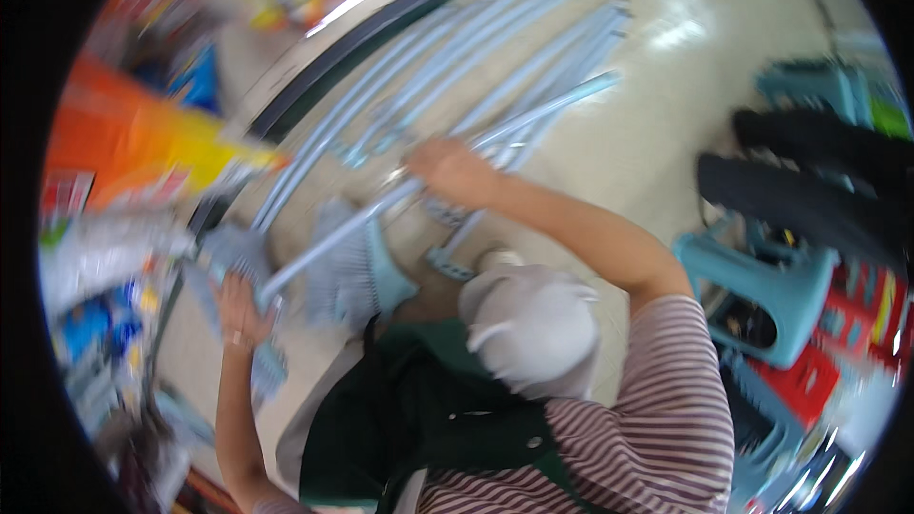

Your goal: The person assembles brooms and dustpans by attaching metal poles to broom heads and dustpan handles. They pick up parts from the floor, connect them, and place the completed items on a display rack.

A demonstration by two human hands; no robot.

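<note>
Head view is blurred by motion, yet the work can be made out: a bundle of long pale-blue handled brooms (pixel 476 86) is laid on the beige floor (pixel 666 114), the handles fanning up and to the right, the bristle heads (pixel 347 271) gathered near the lower left. One handle (pixel 381 205) is grasped by the right hand (pixel 447 171) about midway along, the grip clenched round it. A grey-blue head (pixel 238 262) is touched by the left hand (pixel 238 309); whether that grip is clenched or merely rested cannot be told. For the handling to go well, one handle should be kept apart from its neighbours and both ends steadied together, so that the rest are not dragged. The right arm is stretched forward, elbow bent; the left forearm is raised upright. Blue plastic stools (pixel 762 295) are stood at the right.
</note>
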